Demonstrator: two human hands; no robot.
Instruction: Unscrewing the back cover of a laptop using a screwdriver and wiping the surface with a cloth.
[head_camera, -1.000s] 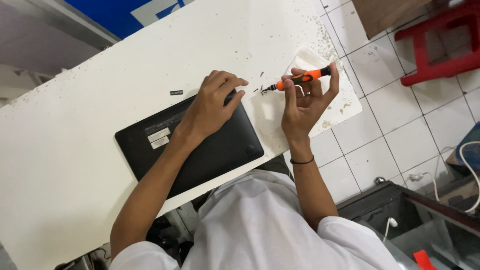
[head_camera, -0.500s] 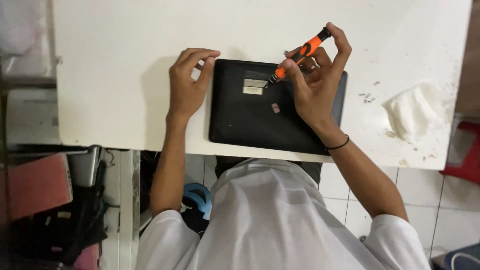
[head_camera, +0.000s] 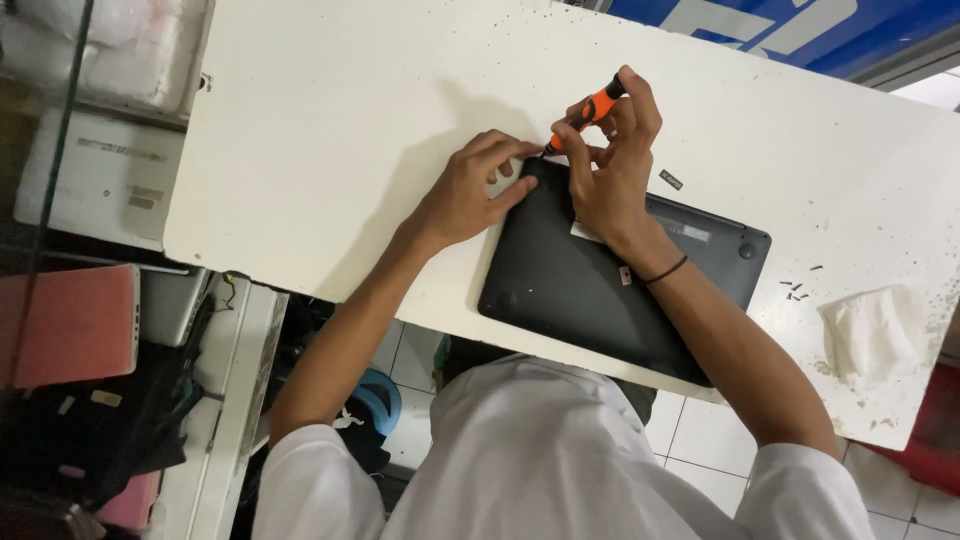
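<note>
We see the right hand (head_camera: 610, 175) gripping an orange screwdriver (head_camera: 585, 115), its tip set at the far corner of a black laptop (head_camera: 600, 290) lying underside up on the white bench (head_camera: 330, 130). The left hand (head_camera: 470, 190), fingers spread, presses that same corner just beside the tip. Small screws (head_camera: 797, 290) and a crumpled tissue (head_camera: 875, 335) lie well right of the right hand.

Light fell bright and even on the white desk (head_camera: 330, 150), without glare. A soft shadow spread left of the left hand (head_camera: 468, 190). The frame was fairly sharp; the clutter at the left edge lay dim.
</note>
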